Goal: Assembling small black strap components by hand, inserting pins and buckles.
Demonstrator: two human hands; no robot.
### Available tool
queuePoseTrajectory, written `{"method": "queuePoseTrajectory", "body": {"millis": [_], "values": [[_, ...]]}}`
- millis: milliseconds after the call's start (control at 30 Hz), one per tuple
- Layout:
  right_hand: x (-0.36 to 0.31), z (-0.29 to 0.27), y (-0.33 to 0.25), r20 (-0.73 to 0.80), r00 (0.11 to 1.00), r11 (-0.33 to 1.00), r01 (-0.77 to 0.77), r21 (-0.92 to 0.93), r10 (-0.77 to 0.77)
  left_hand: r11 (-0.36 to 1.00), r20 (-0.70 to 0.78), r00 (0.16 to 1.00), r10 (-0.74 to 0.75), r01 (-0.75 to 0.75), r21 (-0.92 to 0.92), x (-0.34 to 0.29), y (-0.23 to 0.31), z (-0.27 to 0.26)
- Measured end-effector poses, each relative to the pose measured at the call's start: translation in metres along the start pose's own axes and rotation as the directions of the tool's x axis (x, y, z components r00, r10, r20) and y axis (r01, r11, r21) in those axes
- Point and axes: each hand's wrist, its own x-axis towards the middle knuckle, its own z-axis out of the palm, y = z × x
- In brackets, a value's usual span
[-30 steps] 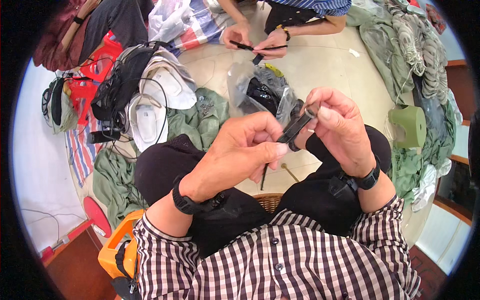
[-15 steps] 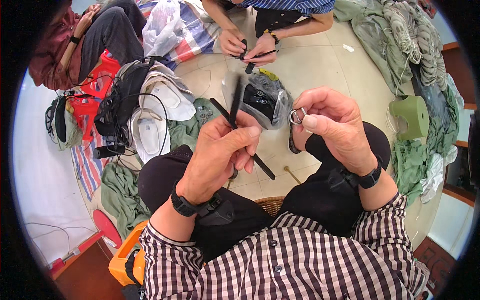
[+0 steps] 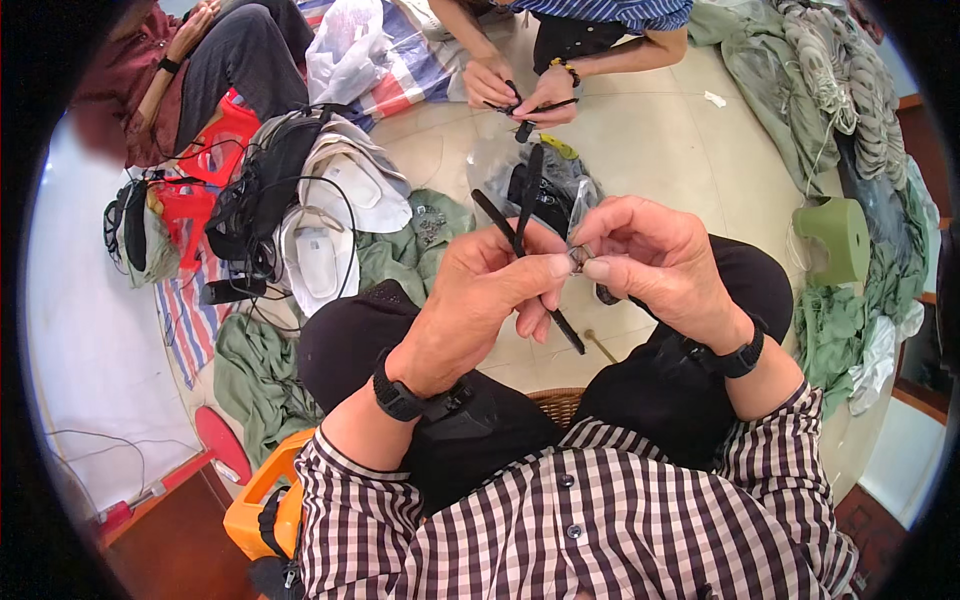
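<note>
Black narrow straps (image 3: 529, 195) are pinched between the thumb and fingers of my left hand (image 3: 485, 290), their ends sticking out above and below. My right hand (image 3: 665, 265) grips a small metal ring-like buckle (image 3: 577, 256) with its fingertips. Both sets of fingertips nearly meet at the buckle, and whether a strap passes through it is hidden. Just beyond them a clear plastic bag (image 3: 585, 180) holding black pieces rests on the floor.
Opposite me, a co-worker's hands (image 3: 548, 97) handle black straps. Left of me lie pale shoe-like pieces (image 3: 318, 262), black cords and green cloth (image 3: 255, 380). A green stool (image 3: 845, 240) and rope bundles (image 3: 865, 110) are at the right. An orange plastic seat (image 3: 250, 515) stands beside me.
My right hand has brought the metal buckle leftward to the left hand's fingertips. The left hand keeps its pinch on the straps. The whole view has shifted slightly.
</note>
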Motion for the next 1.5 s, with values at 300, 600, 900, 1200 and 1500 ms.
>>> {"method": "queuePoseTrajectory", "body": {"millis": [300,600,900,1200,1500], "values": [[0.002,-0.001,-0.009,0.025,0.996,0.995,-0.092,0.028,0.091,1.0,-0.029,0.999,-0.023,0.023,0.014,-0.003,0.005,0.0],[0.006,-0.003,0.003,0.021,0.992,0.943,0.121,-0.311,-0.121,0.983,-0.143,0.99,0.008,0.018,0.181,-0.001,0.004,0.01],[0.008,-0.002,0.013,-0.064,0.973,0.881,0.171,-0.441,-0.221,0.921,-0.172,0.97,0.173,-0.098,0.376,0.009,-0.009,0.012],[0.013,-0.003,0.034,-0.055,0.92,0.76,0.284,-0.584,-0.387,0.833,-0.25,0.935,0.25,-0.076,0.548,0.013,-0.015,0.011],[0.03,-0.007,0.04,-0.085,0.877,0.71,0.322,-0.627,-0.473,0.875,-0.036,0.959,0.282,-0.242,0.421,0.029,-0.02,-0.018]]}}
